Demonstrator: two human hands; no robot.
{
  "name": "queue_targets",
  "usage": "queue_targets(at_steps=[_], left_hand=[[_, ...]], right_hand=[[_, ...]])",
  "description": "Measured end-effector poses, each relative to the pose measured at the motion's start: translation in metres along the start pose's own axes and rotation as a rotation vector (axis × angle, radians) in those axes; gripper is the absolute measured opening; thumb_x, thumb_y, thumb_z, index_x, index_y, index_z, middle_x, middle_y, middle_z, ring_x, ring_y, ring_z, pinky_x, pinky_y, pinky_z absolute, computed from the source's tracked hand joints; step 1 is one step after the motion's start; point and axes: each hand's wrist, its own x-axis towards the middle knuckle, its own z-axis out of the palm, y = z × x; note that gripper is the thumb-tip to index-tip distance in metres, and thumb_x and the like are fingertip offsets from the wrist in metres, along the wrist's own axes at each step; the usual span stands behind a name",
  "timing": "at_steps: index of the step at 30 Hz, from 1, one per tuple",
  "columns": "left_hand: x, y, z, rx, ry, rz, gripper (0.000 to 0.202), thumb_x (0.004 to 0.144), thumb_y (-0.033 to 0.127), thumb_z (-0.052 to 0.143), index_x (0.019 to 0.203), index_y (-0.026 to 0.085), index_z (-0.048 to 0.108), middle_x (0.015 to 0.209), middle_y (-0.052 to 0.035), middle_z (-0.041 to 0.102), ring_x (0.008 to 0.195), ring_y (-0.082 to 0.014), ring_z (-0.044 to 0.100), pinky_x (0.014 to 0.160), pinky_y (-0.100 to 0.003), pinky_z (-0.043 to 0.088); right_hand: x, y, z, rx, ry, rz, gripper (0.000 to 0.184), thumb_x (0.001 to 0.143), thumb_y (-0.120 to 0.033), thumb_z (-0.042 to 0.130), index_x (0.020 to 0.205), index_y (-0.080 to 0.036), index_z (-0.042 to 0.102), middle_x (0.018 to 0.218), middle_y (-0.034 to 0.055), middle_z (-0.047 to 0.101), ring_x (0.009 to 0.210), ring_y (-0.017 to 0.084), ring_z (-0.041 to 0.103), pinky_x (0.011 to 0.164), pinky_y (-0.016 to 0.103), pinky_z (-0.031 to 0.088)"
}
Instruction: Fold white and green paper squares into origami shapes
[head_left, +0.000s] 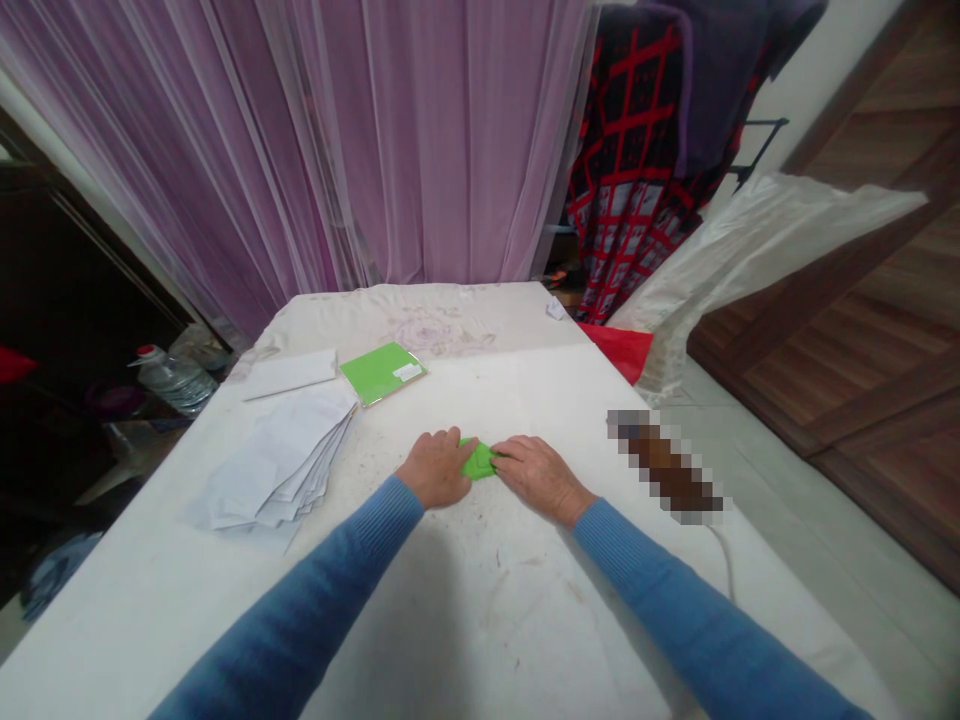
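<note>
A small piece of folded green paper (478,462) lies on the white-covered table between my two hands. My left hand (435,470) has its fingers curled and pressed on the paper's left side, hiding that edge. From the other side, my right hand (541,478) grips the right edge with its fingertips, fingers held together. A crease or flap outline shows on the paper's visible middle. Beyond my left hand is a packet of green paper (382,373) with a white label.
Fanned white sheets (281,460) and a flat white stack (291,374) lie on the left. A blurred-out brown object (664,465) with a cord is at the right edge. Purple curtains (450,140) hang behind the table; a plastic bottle (174,380) stands left of it.
</note>
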Motion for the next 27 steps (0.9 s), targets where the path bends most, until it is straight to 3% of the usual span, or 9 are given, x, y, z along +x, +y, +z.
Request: queue_targets(at_steps=[7, 15, 22, 27], left_hand=[[-0.021, -0.01, 0.005, -0.069, 0.069, 0.065, 0.051, 0.085, 0.048, 0.055, 0.129, 0.023, 0.057, 0.116, -0.0129, 0.06, 0.101, -0.0308, 0.058, 0.081, -0.043, 0.048], [-0.03, -0.009, 0.02, -0.17, 0.173, -0.009, 0.028, 0.095, 0.03, 0.047, 0.113, 0.024, 0.067, 0.107, -0.0072, 0.069, 0.094, -0.0234, 0.063, 0.08, -0.037, 0.048], [-0.039, -0.012, 0.04, -0.293, 0.354, -0.055, 0.02, 0.092, 0.024, 0.053, 0.099, 0.022, 0.071, 0.102, -0.0056, 0.073, 0.093, -0.0217, 0.064, 0.084, -0.037, 0.047], [-0.042, -0.015, 0.045, -0.355, 0.418, -0.195, 0.016, 0.089, 0.027, 0.056, 0.085, 0.02, 0.07, 0.09, -0.0063, 0.069, 0.087, -0.0219, 0.06, 0.084, -0.038, 0.046]], right_hand=[[0.0, -0.003, 0.005, -0.006, 0.039, 0.072, 0.015, 0.093, -0.016, 0.054, 0.087, -0.02, 0.068, 0.094, 0.0046, 0.07, 0.084, 0.018, 0.057, 0.075, 0.032, 0.042], [0.001, -0.008, 0.001, 0.026, -0.003, 0.182, 0.015, 0.093, -0.017, 0.052, 0.086, -0.019, 0.066, 0.091, 0.0061, 0.067, 0.087, 0.019, 0.055, 0.078, 0.032, 0.043], [0.001, -0.001, 0.004, 0.154, -0.024, 0.213, 0.009, 0.091, -0.021, 0.059, 0.087, -0.021, 0.067, 0.092, 0.0038, 0.067, 0.087, 0.018, 0.056, 0.078, 0.031, 0.042], [0.005, 0.003, 0.004, 0.208, -0.039, 0.302, 0.013, 0.091, -0.022, 0.059, 0.079, -0.02, 0.064, 0.087, 0.0029, 0.066, 0.084, 0.017, 0.056, 0.077, 0.03, 0.04]])
